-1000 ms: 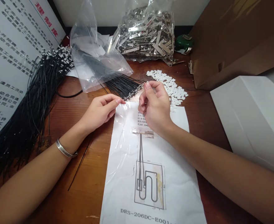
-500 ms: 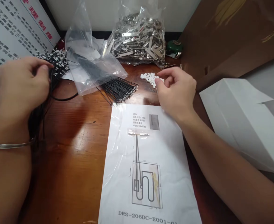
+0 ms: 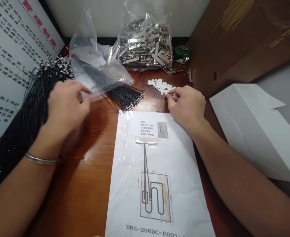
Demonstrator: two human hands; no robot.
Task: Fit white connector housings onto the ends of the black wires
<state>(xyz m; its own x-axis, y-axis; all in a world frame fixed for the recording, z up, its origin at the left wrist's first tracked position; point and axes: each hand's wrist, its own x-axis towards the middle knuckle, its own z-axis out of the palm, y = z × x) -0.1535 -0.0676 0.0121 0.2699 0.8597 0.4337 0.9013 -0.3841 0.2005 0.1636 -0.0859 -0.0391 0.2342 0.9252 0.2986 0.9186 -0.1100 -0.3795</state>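
Observation:
My left hand [image 3: 67, 107] hangs over the table, thumb and forefinger apart, with nothing visible between them. It is just right of a large bundle of black wires [image 3: 31, 95] with white ends. Smaller black wires [image 3: 125, 95] with bare silvery ends lie partly inside a clear plastic bag [image 3: 117, 74]. At the near right edge of a small pile of white plastic pieces [image 3: 159, 85], my right hand [image 3: 185, 103] pinches thumb and forefinger together, apparently on one piece; its fingertips mostly hide it.
A printed drawing sheet [image 3: 157, 158] lies in front of me. Behind stands a clear bag of metal strips [image 3: 145, 46], beside a green object [image 3: 181, 53]. Brown cardboard [image 3: 224, 42] and a white box [image 3: 253, 128] border the right; a printed board [image 3: 9, 49] stands left.
My left hand has moved right, away from the black wire bundle, its fingers now parted. My right hand has sunk slightly at the white pieces, its fingertips closing together.

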